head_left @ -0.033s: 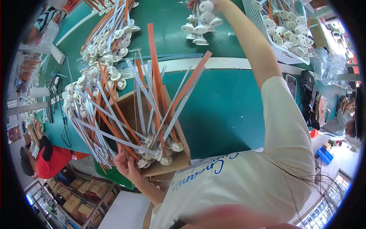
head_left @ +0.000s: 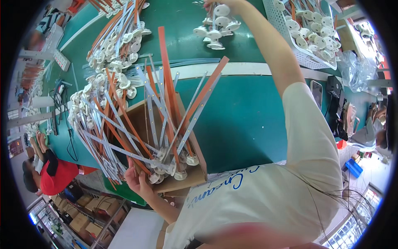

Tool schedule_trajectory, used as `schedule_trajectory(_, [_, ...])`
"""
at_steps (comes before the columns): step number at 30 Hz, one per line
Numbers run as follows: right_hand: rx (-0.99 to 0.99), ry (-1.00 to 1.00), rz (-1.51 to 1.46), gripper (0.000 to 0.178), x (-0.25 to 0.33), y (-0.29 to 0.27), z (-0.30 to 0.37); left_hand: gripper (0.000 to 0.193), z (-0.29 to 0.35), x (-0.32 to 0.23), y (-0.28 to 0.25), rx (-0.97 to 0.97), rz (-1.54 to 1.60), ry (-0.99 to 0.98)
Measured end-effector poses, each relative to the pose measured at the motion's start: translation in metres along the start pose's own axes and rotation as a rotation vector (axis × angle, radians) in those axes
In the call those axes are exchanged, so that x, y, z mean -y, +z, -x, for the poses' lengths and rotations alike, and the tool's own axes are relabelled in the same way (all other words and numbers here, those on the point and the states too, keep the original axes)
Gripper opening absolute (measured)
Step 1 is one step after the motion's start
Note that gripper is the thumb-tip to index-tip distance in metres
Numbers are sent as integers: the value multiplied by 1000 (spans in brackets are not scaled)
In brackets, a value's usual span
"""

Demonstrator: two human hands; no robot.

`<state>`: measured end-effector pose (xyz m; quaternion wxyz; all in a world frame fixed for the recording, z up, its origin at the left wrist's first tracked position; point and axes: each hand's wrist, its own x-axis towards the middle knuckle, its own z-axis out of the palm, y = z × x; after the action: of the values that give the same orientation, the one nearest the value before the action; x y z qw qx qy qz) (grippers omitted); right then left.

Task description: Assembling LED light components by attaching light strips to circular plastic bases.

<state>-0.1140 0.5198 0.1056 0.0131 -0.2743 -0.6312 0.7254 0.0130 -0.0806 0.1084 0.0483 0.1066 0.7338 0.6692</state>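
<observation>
At the far edge of the head view, my right hand (head_left: 226, 4) is closed round a bunch of LED strips with round white end pieces (head_left: 216, 27). Its fingers are partly cut off by the picture's edge. Close to my body stands a cardboard box (head_left: 191, 179), tilted, with several white and orange LED strips (head_left: 166, 101) sticking up out of it. Their white round ends lie at the bottom of the box. My left hand (head_left: 136, 179) grips the box's near left corner, fingers and thumb on either side of the wall, beside the strip ends.
Left of the box lies a big heap of strips with white ends (head_left: 89, 120); another pile (head_left: 120, 45) lies behind it. A white plastic basket (head_left: 296, 50) full of such pieces stands at far right. A phone (head_left: 316, 93) lies below it. Another person in red (head_left: 58, 176) sits at left.
My right hand and its bunch of strips have shifted slightly to the left. My left hand and the box have hardly moved.
</observation>
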Motion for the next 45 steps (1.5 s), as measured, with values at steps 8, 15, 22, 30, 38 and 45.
schedule_trajectory(8, [-784, -65, 692, 46, -38, 56, -33, 29, -4, -7, -1, -31, -79, 7])
schedule_trajectory(15, [-874, 1, 736, 117, -56, 62, -62, 31, -32, -31, 33, 124, -143, -52])
schedule_trajectory(22, [-869, -382, 918, 118, -58, 41, 5, 31, -36, -39, 46, 219, -134, -21])
schedule_trajectory(30, [-937, -787, 732, 61, -62, 61, 121, 33, -43, -26, 27, 228, -53, 3])
schedule_trajectory(38, [-197, -414, -90, 38, -78, 153, 291, 32, -40, -31, 35, 304, 14, 11])
schedule_trajectory(45, [-515, -422, -440, 38, -116, 206, 350, 36, -75, -32, 50, 346, 124, -121])
